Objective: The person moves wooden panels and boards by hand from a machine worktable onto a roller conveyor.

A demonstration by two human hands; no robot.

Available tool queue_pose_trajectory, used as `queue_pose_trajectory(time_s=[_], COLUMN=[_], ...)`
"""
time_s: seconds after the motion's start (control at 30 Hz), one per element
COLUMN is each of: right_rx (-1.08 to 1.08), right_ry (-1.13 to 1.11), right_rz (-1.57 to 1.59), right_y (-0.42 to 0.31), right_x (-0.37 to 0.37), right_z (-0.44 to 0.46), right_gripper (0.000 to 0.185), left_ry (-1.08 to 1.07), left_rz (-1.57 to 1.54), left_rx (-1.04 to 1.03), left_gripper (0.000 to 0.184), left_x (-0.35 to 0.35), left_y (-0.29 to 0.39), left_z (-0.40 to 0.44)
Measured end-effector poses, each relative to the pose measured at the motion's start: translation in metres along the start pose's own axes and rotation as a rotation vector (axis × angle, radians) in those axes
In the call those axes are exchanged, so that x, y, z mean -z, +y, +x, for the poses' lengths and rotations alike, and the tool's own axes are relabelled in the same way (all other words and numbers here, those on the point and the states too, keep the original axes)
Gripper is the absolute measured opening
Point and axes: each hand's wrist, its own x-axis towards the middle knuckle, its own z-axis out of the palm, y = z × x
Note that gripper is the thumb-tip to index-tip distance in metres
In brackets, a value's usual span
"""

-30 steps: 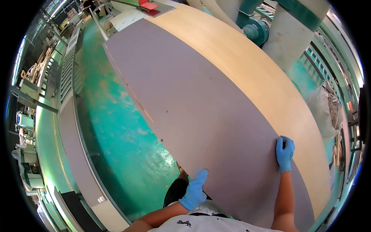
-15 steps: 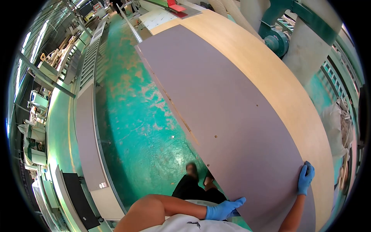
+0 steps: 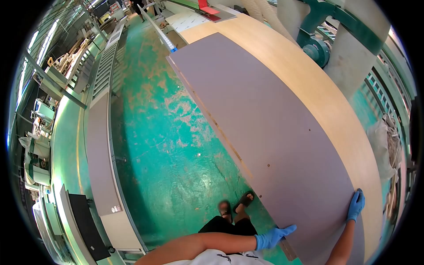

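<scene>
Gripping the near long edge of the grey panel point(image 3: 260, 101), my left hand point(image 3: 276, 236), in a blue glove, lays its thumb side on top; the fingers underneath are hidden. My right hand point(image 3: 356, 206), gloved too, curls over the far edge; how firmly it grasps, I cannot tell. The panel stretches away ahead of both hands, its nearest end cut off below, my right forearm covering some of it. Small holes point(image 3: 268, 165) dot it ahead of my left hand. Beyond my right hand, a pale board point(image 3: 329, 99) lies mostly covered by the panel, and a plastic sack point(image 3: 380, 148) has contents I cannot make out. Left of my left hand are my sandals point(image 3: 225, 211), one blurred, on green floor point(image 3: 176, 176). Far ahead, a green blower point(image 3: 318, 53) blocks the view behind, and a person point(image 3: 138, 8) is cut off.
</scene>
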Motion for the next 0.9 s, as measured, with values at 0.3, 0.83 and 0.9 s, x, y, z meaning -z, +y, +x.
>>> queue_pose_trajectory(time_s=[0.3, 0.83, 0.9], right_rx=[0.062, 0.611, 0.590], right_ry=[-0.117, -1.114, -0.919], right_rz=[-0.111, -0.580, -0.656], right_y=[-0.006, 0.168, 0.209], right_x=[0.008, 0.103, 0.101], right_z=[-0.010, 0.071, 0.053], right_gripper=[0.030, 0.041, 0.039], left_ry=[-0.221, -0.244, -0.290], left_rz=[0.194, 0.316, 0.331], left_rx=[-0.013, -0.255, -0.306], left_gripper=[0.042, 0.049, 0.050], left_x=[0.039, 0.029, 0.028], left_y=[-0.008, 0.008, 0.009], left_z=[0.028, 0.012, 0.017])
